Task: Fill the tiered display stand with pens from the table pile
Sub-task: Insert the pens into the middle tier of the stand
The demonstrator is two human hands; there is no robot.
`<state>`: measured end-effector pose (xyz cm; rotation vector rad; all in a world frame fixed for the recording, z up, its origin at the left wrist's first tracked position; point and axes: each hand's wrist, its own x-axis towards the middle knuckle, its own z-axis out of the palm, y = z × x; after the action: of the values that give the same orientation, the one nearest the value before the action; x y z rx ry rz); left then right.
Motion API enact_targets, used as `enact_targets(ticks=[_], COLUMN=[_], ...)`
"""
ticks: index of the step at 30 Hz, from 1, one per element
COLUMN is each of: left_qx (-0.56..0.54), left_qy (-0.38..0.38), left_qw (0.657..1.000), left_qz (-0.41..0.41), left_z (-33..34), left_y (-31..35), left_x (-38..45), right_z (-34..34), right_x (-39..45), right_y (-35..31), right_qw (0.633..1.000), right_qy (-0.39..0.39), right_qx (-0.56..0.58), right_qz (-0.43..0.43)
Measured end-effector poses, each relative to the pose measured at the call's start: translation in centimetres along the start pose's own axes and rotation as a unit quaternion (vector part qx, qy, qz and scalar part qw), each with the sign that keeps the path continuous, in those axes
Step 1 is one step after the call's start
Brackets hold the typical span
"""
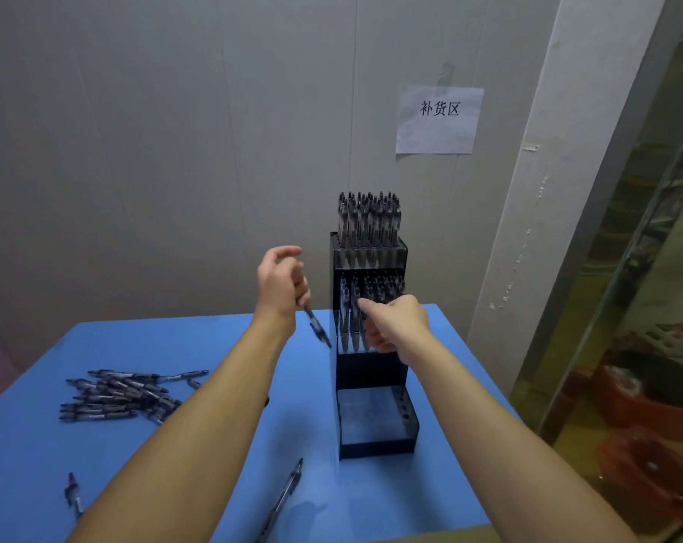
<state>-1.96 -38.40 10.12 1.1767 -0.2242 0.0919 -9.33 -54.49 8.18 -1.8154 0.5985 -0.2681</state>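
Blue-barrelled pen (317, 327) hangs from left hand (281, 284) fingers beside stand (371, 366).

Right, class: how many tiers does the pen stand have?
3. The top tier is packed with pens, the middle tier is partly filled, and the bottom tier, nearest the camera, is empty. None seems hidden.

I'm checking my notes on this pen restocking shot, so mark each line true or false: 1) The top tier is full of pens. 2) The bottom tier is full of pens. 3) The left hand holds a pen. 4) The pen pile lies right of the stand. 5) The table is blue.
1) True: the top tier of the stand is packed.
2) False: the bottom tier shows no pens.
3) True: the left hand grips a pen.
4) False: the pen pile lies left of the stand.
5) True: the table is blue.
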Motion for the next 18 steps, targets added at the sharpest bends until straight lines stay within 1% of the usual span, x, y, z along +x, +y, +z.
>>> enact_targets(ticks=[3, 4, 6, 8, 14, 16, 18], left_qx=[-0.133, -0.165, -0.2, -0.214, -0.269, -0.27, -0.246], left_qy=[0.046, 0.053, 0.056, 0.055, 0.058, 0.064, 0.069], left_qw=[0.99, 0.985, 0.978, 0.975, 0.959, 0.958, 0.964], left_qz=[-0.011, -0.017, -0.029, -0.037, -0.067, -0.072, -0.071], left_z=[0.8, 1.0, 1.4, 1.6, 1.0, 0.4, -0.2], left_y=[0.2, 0.2, -0.1, -0.3, -0.6, -0.6, -0.9], left_x=[0.4, 0.3, 0.0, -0.5, -0.5, -0.2, 0.1], right_z=[0.6, 0.7, 0.7, 0.5, -1.4, -2.2, -3.2], right_x=[-1.2, -1.4, -1.5, -1.4, -0.6, -0.2, 0.4], right_y=[-0.3, -0.5, -0.7, -0.8, 0.2, 0.9, 1.6], right_qw=[0.985, 0.974, 0.95, 0.934, 0.912, 0.908, 0.906], right_qy=[-0.103, -0.13, -0.16, -0.169, -0.148, -0.132, -0.123], right_qx=[0.118, 0.159, 0.242, 0.292, 0.357, 0.374, 0.387], right_qz=[0.077, 0.095, 0.112, 0.12, 0.14, 0.138, 0.122])
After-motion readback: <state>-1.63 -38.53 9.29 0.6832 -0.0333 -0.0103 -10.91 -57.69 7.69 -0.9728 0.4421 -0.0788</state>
